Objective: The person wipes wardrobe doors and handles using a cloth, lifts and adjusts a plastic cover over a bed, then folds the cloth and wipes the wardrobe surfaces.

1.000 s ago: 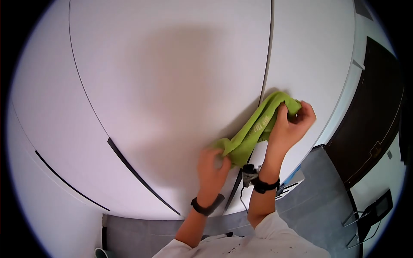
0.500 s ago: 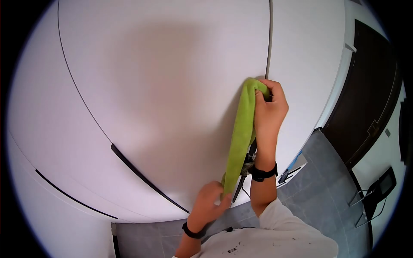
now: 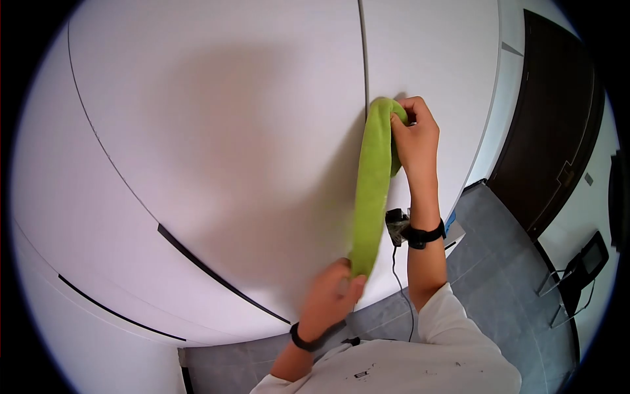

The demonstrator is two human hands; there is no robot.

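A long green cloth [image 3: 373, 190] hangs folded between my two hands, in front of a white cabinet front [image 3: 262, 144]. My right hand [image 3: 417, 131] pinches its upper end between thumb and fingers, near the dark vertical gap between two panels. Lower down, my left hand [image 3: 330, 295] is closed on the cloth's bottom end. Both wrists wear black bands. Whether the cloth touches the panel, I cannot tell.
A small dark device [image 3: 396, 226] with a cable hangs beside my right forearm. Long black handles [image 3: 220, 272] run along the cabinet's lower left. Grey tiles [image 3: 489, 262] cover the floor. A dark door [image 3: 548, 125] and a black chair [image 3: 581, 272] stand at right.
The view has shifted, and the cabinet gap now lies further left. Both hands have risen a little with the cloth. The dark device beside my right forearm shows more clearly.
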